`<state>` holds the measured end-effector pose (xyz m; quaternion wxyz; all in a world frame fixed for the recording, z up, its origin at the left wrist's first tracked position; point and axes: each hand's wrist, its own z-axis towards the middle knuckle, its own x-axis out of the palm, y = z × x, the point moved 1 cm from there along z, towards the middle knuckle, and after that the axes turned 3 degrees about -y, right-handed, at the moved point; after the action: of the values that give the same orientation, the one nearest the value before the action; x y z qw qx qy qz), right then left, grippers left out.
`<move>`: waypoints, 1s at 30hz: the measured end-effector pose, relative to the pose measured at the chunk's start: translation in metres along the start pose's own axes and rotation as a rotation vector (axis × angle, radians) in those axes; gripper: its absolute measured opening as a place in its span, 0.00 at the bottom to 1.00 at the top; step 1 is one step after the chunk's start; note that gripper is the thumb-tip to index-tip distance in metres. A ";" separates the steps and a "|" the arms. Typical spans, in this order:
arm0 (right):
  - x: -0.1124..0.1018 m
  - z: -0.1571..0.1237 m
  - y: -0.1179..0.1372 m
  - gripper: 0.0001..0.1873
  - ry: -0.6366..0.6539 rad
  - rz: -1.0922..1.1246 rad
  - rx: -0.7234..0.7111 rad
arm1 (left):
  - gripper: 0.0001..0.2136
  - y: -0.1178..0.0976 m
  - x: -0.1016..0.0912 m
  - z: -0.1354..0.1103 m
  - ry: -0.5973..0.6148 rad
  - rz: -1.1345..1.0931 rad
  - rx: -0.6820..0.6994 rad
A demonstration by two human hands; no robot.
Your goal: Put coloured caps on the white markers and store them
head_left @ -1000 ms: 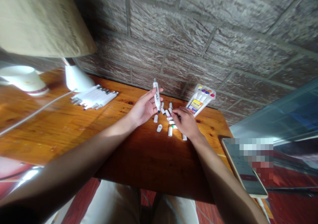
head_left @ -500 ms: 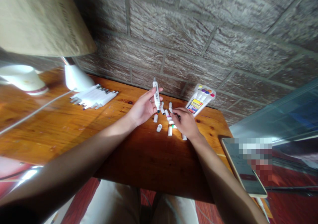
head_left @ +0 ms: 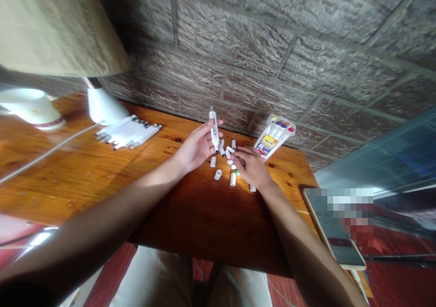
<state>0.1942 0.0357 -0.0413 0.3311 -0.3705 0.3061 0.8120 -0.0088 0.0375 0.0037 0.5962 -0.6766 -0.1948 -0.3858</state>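
My left hand (head_left: 195, 150) holds a white marker (head_left: 214, 130) upright above the wooden table (head_left: 102, 180), its dark tip pointing down. My right hand (head_left: 250, 167) rests palm down among several loose white marker caps (head_left: 218, 174), its fingers curled over a few of them. I cannot make out whether it grips one. A cap with a green end (head_left: 233, 178) lies just left of that hand.
A row of white markers (head_left: 127, 134) lies at the back left by a white lamp base (head_left: 105, 107). A marker pack (head_left: 275, 136) leans near the brick wall. A tablet (head_left: 335, 230) lies at the table's right edge. A cord (head_left: 44, 155) crosses the left side.
My right hand has shifted slightly left among the caps. My left hand and its marker have stayed in place.
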 end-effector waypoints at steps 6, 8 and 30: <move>0.003 0.002 0.000 0.14 0.061 0.033 -0.024 | 0.09 0.000 0.001 0.000 -0.013 0.002 -0.006; 0.001 0.002 0.000 0.13 0.051 0.046 -0.023 | 0.10 0.000 0.000 -0.001 -0.014 0.001 -0.003; -0.003 0.002 0.006 0.13 0.028 0.075 0.021 | 0.10 -0.001 0.001 -0.001 -0.028 0.010 -0.004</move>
<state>0.1902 0.0330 -0.0364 0.2998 -0.3667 0.3330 0.8153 -0.0088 0.0363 0.0051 0.5938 -0.6841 -0.1988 -0.3739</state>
